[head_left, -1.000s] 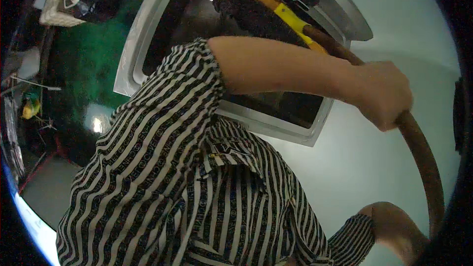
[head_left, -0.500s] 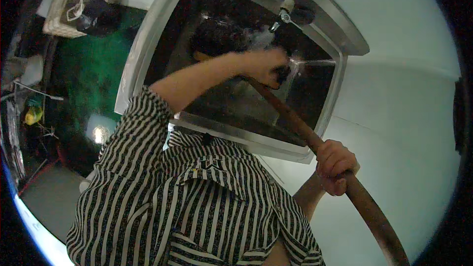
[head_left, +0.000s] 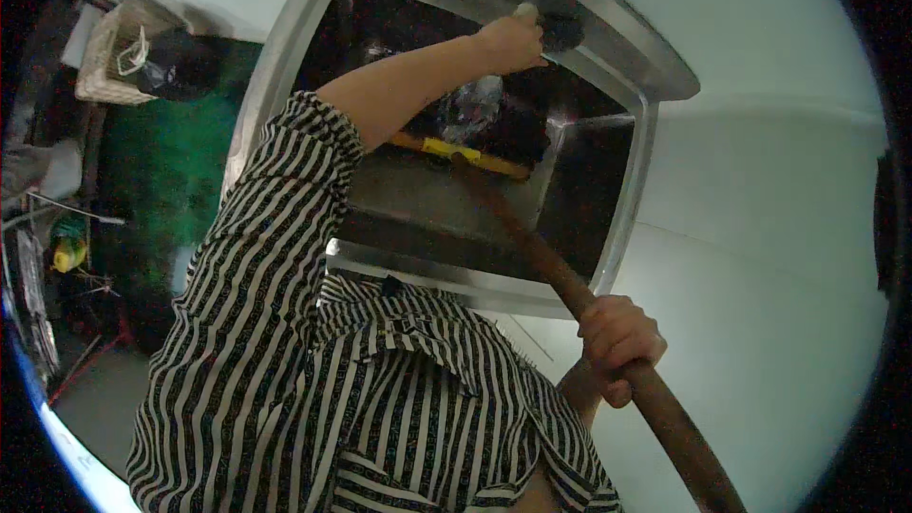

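My right hand [head_left: 622, 347] is wrapped round the long brown wooden handle of a push broom [head_left: 546, 261]. The handle slants up and left into a deep metal sink [head_left: 622, 195]. Down in the basin lies the broom's yellow-orange head [head_left: 486, 161], its dark bristles turned to the far side. Across the sink reaches my left arm, and my left hand [head_left: 511, 44] is closed on the tap [head_left: 524, 10] at the back rim, which it mostly covers. A whitish, splashing patch [head_left: 472, 104], seemingly water, shows over the bristles below that hand.
A pale wicker basket [head_left: 100, 71] with a dark bag [head_left: 180, 62] stands at the far left beside a green floor [head_left: 161, 190]. Clutter, including a yellow-green object [head_left: 68, 255], lies along the left edge. A pale wall [head_left: 750, 209] bounds the right.
My left hand has moved up and back from over the basin onto the tap. The broom handle and my right hand have shifted slightly left, and the yellow head now shows.
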`<state>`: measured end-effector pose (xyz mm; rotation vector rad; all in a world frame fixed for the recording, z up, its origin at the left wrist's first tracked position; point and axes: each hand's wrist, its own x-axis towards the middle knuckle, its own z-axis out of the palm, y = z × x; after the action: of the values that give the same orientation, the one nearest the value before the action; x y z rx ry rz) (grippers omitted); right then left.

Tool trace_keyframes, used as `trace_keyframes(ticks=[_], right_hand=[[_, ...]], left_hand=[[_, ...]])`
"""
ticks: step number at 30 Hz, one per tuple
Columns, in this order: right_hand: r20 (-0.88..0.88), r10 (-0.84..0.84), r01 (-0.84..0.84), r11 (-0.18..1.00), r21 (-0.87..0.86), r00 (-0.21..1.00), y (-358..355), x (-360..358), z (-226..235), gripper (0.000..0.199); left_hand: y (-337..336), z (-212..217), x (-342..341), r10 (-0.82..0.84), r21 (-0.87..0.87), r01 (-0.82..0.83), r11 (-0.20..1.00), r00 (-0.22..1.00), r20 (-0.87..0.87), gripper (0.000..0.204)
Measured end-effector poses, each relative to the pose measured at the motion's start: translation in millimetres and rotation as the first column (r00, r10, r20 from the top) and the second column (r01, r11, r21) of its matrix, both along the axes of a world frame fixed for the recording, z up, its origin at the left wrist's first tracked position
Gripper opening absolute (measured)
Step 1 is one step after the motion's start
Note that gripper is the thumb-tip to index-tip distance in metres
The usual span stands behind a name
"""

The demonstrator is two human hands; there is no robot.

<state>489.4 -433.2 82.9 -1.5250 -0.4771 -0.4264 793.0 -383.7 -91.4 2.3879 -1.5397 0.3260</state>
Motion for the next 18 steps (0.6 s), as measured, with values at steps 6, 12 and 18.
trace_keyframes(ticks=[6,12,18], right_hand=[[-0.009,0.079,-0.079,0.997,0.011,0.997,-8,14,0,0.025],[0.014,0.012,-0.012,1.000,0.016,1.000,-11,8,-2,0.014],[0.032,0.015,-0.016,0.999,0.033,0.999,-18,20,8,0.010]], left_hand=[[-3,0,-5,0.124,-0.047,-0.128,0.991,0.989,-0.075,0.041],[59,-16,-100,-0.125,-0.502,-0.058,0.863,0.938,-0.323,0.055],[22,-79,-198,-0.282,-0.523,-0.162,0.837,0.691,-0.666,0.051]])
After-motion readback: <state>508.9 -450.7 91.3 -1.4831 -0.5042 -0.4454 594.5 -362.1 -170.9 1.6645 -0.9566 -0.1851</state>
